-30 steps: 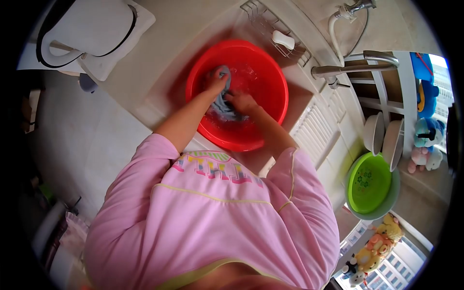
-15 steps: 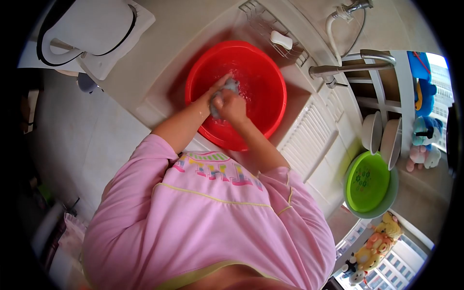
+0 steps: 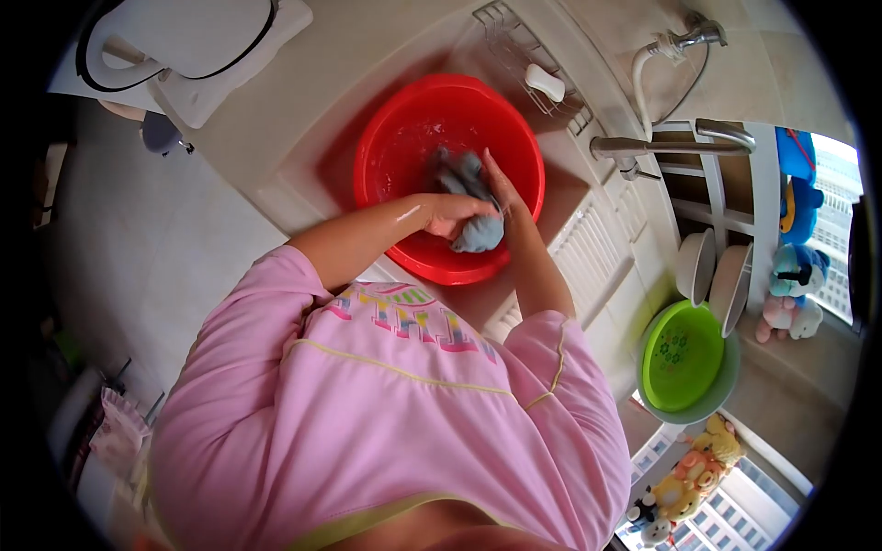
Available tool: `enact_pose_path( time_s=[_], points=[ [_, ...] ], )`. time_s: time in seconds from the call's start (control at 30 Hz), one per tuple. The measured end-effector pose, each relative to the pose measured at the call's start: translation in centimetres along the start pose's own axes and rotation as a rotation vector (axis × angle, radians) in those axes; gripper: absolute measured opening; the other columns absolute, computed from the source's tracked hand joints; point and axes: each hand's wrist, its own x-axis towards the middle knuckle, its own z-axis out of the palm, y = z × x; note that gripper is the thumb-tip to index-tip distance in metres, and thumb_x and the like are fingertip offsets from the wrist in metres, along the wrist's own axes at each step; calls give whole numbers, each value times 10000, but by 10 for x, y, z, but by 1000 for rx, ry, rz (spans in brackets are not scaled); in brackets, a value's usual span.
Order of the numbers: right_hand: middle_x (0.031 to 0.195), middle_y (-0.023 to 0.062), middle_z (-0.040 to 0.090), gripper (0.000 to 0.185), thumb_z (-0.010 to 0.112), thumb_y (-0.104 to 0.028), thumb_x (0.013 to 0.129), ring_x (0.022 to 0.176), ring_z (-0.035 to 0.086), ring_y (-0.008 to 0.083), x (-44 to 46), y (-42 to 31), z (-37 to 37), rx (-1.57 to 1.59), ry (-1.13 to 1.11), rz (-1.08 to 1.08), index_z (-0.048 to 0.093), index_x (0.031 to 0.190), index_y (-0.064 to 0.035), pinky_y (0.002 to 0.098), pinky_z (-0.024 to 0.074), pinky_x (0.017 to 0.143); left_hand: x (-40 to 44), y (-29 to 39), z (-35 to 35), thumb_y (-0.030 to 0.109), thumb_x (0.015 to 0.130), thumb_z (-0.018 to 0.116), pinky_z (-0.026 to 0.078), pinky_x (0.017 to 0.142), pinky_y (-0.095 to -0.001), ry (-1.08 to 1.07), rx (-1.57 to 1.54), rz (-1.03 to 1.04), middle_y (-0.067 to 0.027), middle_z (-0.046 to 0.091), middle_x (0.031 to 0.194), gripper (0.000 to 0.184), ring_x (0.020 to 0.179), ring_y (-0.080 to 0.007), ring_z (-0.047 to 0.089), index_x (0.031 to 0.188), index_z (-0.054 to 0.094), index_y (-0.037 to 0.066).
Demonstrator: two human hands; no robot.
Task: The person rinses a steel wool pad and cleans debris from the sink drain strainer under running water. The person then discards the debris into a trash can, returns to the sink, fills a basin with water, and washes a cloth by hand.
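A wet grey-blue cloth (image 3: 480,234) is bunched between my two hands over the red basin (image 3: 386,96). My left hand (image 3: 450,213) is closed around its lower left part, and a bulge of the cloth sticks out below the fingers. On the other side, my right hand (image 3: 503,188) holds it with fairly straight fingers, the palm against the fabric. The cloth's far end is dark and blurred by motion. Some foamy water shows in the basin, and my left forearm glistens wet.
The basin sits in a pale sink (image 3: 303,170) with a ribbed washboard (image 3: 588,253) at right. White soap (image 3: 545,83) lies on a wire rack (image 3: 505,41). A faucet (image 3: 643,147) reaches rightward. Green (image 3: 684,367) and white basins (image 3: 695,266) stand farther right, near plush toys (image 3: 694,468).
My hands have moved right and slightly down in the basin with the cloth. The right hand's fingers have straightened, and more of the cloth shows. The view has shifted slightly.
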Motion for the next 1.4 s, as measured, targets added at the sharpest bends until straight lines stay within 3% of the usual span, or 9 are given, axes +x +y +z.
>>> enact_pose_path(
  time_s=[0.2,0.33,0.47,0.6,0.77,0.87,1.0,1.23,1.4],
  points=[
    [892,118,602,318,543,-98,757,794,594,230,32,-13,-37,110,-110,-86,485,1045,22,321,489,725,9,-22,-2,229,877,464,362,875,-267,21,510,19,-24,511,1060,271,998,-119,467,1097,508,76],
    [890,210,585,396,582,-240,738,803,575,335,69,3,-79,-1598,627,-550,482,1036,2,413,464,704,14,-37,-10,225,878,441,338,902,-313,56,933,9,-69,486,1185,321,1068,-180,446,1145,499,57],
    [952,235,554,400,579,-276,727,891,539,377,99,46,-65,-1480,828,-665,469,1054,-74,447,436,737,8,-21,-26,239,801,489,402,840,-376,180,1700,-283,-165,569,1052,303,983,-301,532,1066,576,120],
    [990,210,509,366,483,-222,770,903,513,399,98,62,-55,-1974,42,-280,410,1095,-69,456,440,748,-10,2,-63,281,752,534,430,773,-392,1033,1438,-197,-178,569,1028,294,927,-319,548,1008,604,153],
    [996,207,562,356,500,-150,767,900,546,362,111,71,-55,-1354,1010,-511,447,1093,-18,429,439,774,-21,21,-85,308,796,507,366,890,-416,1618,935,189,-201,407,1207,388,1106,-325,415,1129,475,112],
    [955,198,574,321,520,-165,813,863,571,279,99,78,-26,-1184,628,-469,467,1084,-2,367,456,712,20,-10,-169,405,810,489,370,880,-410,1476,-70,702,-154,463,1137,429,1050,-286,453,1103,469,92],
    [738,92,579,322,497,-300,863,683,526,116,45,72,23,-630,173,-551,565,945,4,270,439,645,-35,30,-75,414,867,402,411,847,-386,897,-625,380,-106,527,1047,413,949,-248,512,1087,495,77],
    [703,223,583,408,458,-381,823,659,571,392,12,66,64,-1413,618,-792,547,707,-1,459,448,607,14,-5,-121,439,853,379,379,887,-363,327,380,709,-45,570,937,374,906,-171,509,917,551,112],
    [817,242,576,425,437,-418,834,801,564,395,73,25,-51,-1386,776,-384,528,900,-8,472,438,697,-3,25,-48,450,804,451,481,670,-368,879,-401,291,-69,582,923,407,856,-229,558,974,554,95]
  ],
)
